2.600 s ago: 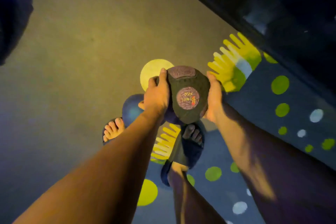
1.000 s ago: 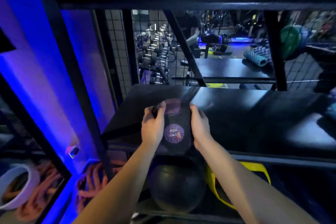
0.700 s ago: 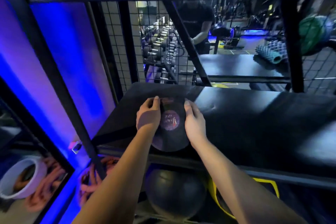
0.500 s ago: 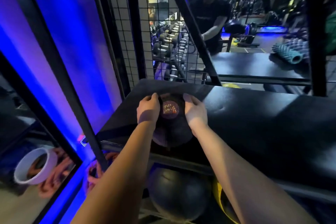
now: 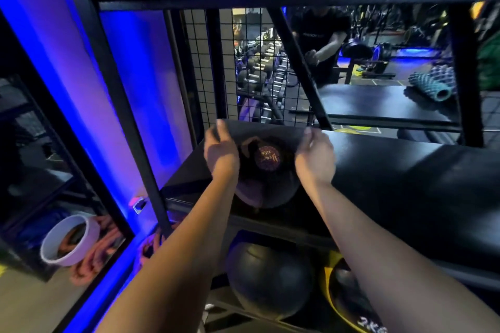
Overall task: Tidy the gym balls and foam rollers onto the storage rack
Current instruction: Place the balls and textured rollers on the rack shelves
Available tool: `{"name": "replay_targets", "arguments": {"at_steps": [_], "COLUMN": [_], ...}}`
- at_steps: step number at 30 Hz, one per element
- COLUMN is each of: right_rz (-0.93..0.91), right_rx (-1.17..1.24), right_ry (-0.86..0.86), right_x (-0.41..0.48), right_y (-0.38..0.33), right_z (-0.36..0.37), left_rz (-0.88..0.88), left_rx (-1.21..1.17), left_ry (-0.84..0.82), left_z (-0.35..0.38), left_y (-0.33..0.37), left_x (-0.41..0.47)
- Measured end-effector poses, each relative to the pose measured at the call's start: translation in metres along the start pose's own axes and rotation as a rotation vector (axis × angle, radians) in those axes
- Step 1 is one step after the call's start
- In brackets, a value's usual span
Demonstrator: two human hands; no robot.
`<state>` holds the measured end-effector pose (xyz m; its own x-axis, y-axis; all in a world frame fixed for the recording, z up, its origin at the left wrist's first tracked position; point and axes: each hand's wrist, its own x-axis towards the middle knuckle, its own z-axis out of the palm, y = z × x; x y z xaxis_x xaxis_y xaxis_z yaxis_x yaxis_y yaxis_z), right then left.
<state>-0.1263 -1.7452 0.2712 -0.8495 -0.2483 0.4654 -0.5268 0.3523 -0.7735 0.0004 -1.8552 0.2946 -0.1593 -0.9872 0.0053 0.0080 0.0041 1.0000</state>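
Head view: ball seated on rack shelf, flanked by left grip and right grip. Both released, fingers slack; left against ball's flank, right just beside. Left marginally nearer.

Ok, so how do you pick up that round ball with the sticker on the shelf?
Cup the ball on its left and right sides with both palms, reaching in from the open front of the shelf. It is round with no handle and looks too wide for one hand. The left hand and right hand flank it that way.
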Motion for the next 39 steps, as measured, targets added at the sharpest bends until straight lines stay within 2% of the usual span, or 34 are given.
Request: {"name": "replay_targets", "arguments": {"at_steps": [2,4,7,11,13,16,21,23,26,30,34,37,39], "right_rz": [-0.104,-0.211,-0.392,-0.346,-0.25,0.017,0.402,0.512,0.628,0.799,0.982,1.05,1.133], "right_rx": [0.048,-0.018,-0.165,-0.188,-0.223,-0.272,-0.449,-0.511,-0.54,-0.582,-0.479,-0.432,-0.407], "right_ry": [0.13,0.156,0.046,-0.156,-0.278,-0.547,-1.009,-1.13,-1.209,-1.236,-1.32,-1.222,-1.169], "right_x": [-0.016,-0.051,-0.126,-0.226,-0.275,-0.347,-0.472,-0.519,-0.576,-0.649,-0.734,-0.809,-0.856], "right_y": [-0.002,-0.004,-0.006,-0.006,-0.002,0.019,0.093,0.123,0.17,0.255,0.368,0.478,0.542], "right_z": [-0.023,-0.036,-0.033,0.001,0.022,0.054,0.075,0.072,0.078,0.106,0.152,0.202,0.238], "left_rz": [0.114,0.195,0.209,0.131,0.031,-0.163,-0.609,-0.774,-0.937,-1.054,-1.146,-1.154,-1.125], "left_rx": [-0.161,-0.058,0.075,0.141,0.153,0.185,0.355,0.432,0.493,0.515,0.529,0.606,0.758], "left_ry": [0.112,0.122,0.028,-0.198,-0.302,-0.366,-0.513,-0.547,-0.543,-0.412,-0.408,-0.446,-0.462], "left_z": [-0.027,-0.058,-0.107,-0.173,-0.207,-0.258,-0.342,-0.374,-0.405,-0.42,-0.408,-0.401,-0.404], "left_y": [-0.011,-0.037,-0.084,-0.138,-0.168,-0.228,-0.349,-0.394,-0.457,-0.557,-0.711,-0.856,-0.955], "left_x": [-0.008,-0.016,-0.031,-0.051,-0.058,-0.071,-0.114,-0.14,-0.167,-0.191,-0.218,-0.239,-0.251]}}
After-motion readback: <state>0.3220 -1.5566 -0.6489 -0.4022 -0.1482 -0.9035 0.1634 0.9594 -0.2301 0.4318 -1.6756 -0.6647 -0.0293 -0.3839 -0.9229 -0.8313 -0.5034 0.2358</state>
